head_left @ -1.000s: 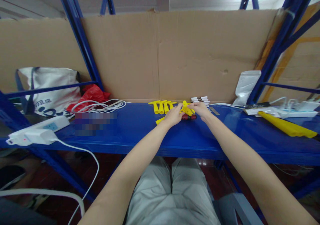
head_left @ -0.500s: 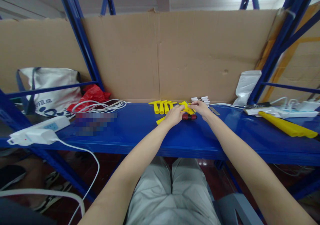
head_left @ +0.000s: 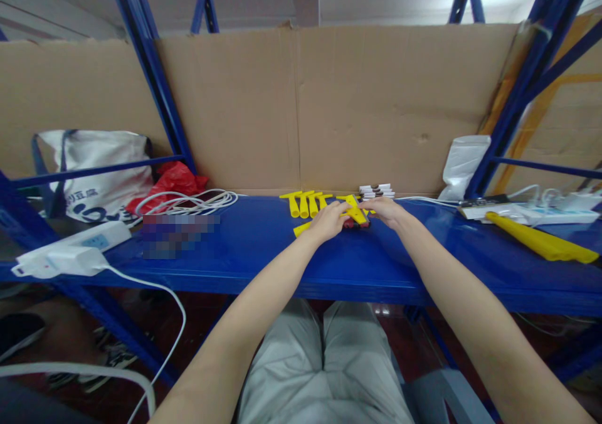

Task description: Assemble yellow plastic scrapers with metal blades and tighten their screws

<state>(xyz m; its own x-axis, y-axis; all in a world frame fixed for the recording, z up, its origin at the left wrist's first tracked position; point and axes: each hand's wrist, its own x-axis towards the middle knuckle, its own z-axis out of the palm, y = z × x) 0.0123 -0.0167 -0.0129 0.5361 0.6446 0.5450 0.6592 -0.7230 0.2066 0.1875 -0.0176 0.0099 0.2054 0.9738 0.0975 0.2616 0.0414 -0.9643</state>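
Between my hands, above the blue shelf, is a yellow scraper-like piece [head_left: 356, 211]. My left hand [head_left: 329, 219] grips its left side. My right hand [head_left: 383, 209] is at its right edge with fingers bent; whether they pinch it is too small to tell. A dark red tool [head_left: 348, 222] lies under the piece, mostly covered. Several yellow T-shaped handles [head_left: 303, 205] stand in a row behind and left of my left hand. Another yellow part [head_left: 301, 229] pokes out beside my left wrist. White packets with dark bands [head_left: 376, 189] lie behind my right hand.
The blue shelf [head_left: 244, 248] carries a white power strip [head_left: 70, 251], coiled white cable [head_left: 202, 203], red plastic bag [head_left: 176, 182] and cloth bag [head_left: 106, 179] at left. At right are a long yellow object [head_left: 540, 239], another power strip [head_left: 555, 212] and a white pouch [head_left: 463, 168].
The yellow piece has turned and come slightly nearer, now covering much of the red tool. My right hand has shifted slightly right and down.
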